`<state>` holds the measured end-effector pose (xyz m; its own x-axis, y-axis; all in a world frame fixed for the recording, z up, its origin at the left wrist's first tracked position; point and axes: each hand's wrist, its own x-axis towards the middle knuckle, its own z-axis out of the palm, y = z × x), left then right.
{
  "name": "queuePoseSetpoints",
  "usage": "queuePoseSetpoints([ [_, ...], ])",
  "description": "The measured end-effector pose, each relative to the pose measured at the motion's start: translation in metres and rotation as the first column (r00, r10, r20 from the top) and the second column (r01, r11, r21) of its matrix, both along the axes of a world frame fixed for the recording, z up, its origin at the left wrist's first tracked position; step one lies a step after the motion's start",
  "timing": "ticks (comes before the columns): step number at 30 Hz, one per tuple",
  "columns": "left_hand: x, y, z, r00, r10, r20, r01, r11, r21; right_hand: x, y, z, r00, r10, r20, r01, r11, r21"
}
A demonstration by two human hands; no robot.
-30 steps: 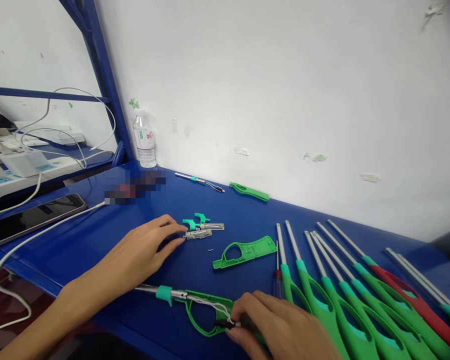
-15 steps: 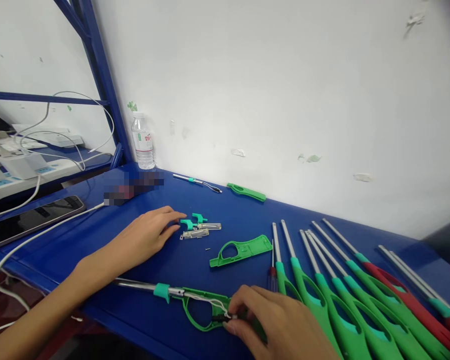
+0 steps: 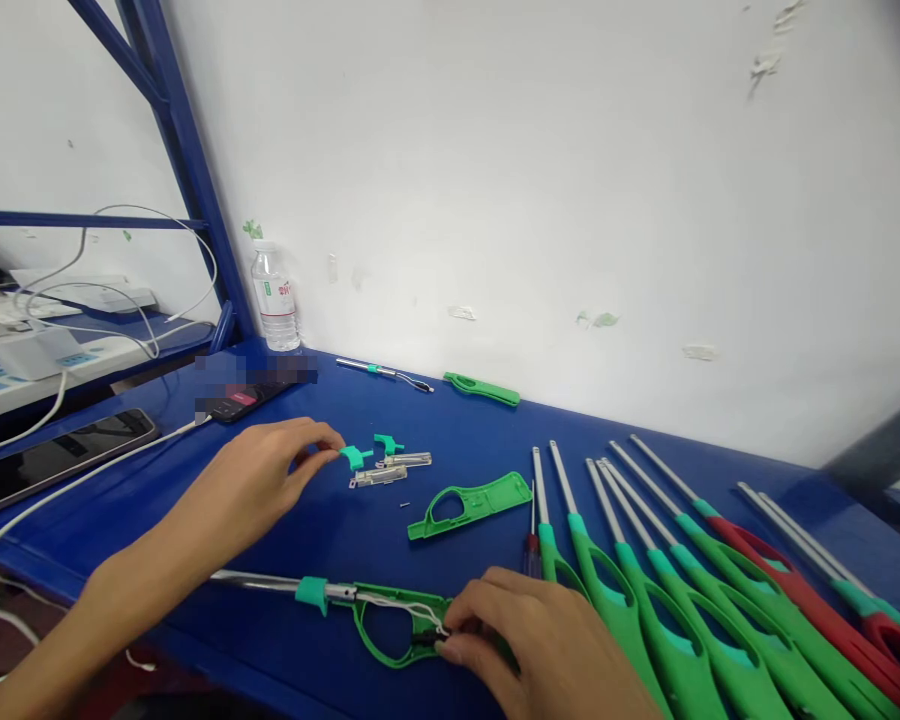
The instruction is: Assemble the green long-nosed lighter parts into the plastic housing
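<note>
Teal trigger piece [image 3: 355, 458], beside clear cartridges [image 3: 379, 477] left of centre, is pinched in the left hand [image 3: 270, 468], while the right hand [image 3: 544, 640] grips a black part [image 3: 427, 638] at the near green shell [image 3: 438, 606].

Both hands [image 3: 270, 468] [image 3: 529, 630] pinch, left forearm [image 3: 150, 555] stretched forward.

Both hands are at work over the blue table [image 3: 450, 560]!
Left hand [image 3: 270, 470] pinches a teal trigger piece [image 3: 354, 458] near two clear cases [image 3: 380, 476]; right hand [image 3: 540, 630] has fingertips at the black part [image 3: 426, 637] in a green handle half [image 3: 399, 662], metal tube [image 3: 259, 581] running left. Alongside, a screwdriver [image 3: 532, 555] and a row of long-nosed lighters [image 3: 641, 640]!
</note>
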<state>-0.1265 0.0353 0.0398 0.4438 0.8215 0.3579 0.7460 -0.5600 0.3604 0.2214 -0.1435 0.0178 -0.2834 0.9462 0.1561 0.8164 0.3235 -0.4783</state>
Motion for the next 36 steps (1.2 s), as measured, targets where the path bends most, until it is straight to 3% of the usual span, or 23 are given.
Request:
queuePoseSetpoints([
  [3,0.004,-0.035,0.010,0.991,-0.082,0.102,0.081,0.997,0.009,0.002,-0.001,-0.001,0.999,0.016,0.029,-0.017,0.999,0.031],
  [6,0.012,-0.064,0.023,0.963,-0.242,0.119,0.251,0.966,-0.067,0.005,-0.001,-0.001,0.998,0.039,0.055,-0.042,0.998,0.053],
  [12,0.028,-0.089,0.033,0.924,-0.368,0.099,0.381,0.908,-0.173,0.009,0.000,-0.002,0.995,0.059,0.086,-0.068,0.992,0.109],
  [17,0.036,-0.096,0.028,0.912,-0.408,0.039,0.406,0.885,-0.227,0.010,-0.002,0.001,0.992,0.077,0.103,-0.093,0.983,0.156],
  [29,0.038,-0.105,0.007,0.918,-0.379,-0.115,0.358,0.918,-0.169,0.007,-0.003,0.003,0.994,0.066,0.090,-0.085,0.973,0.214],
  [36,0.046,-0.114,-0.002,0.927,-0.363,-0.090,0.345,0.924,-0.167,0.008,-0.003,0.000,0.993,0.091,0.075,-0.107,0.961,0.255],
])
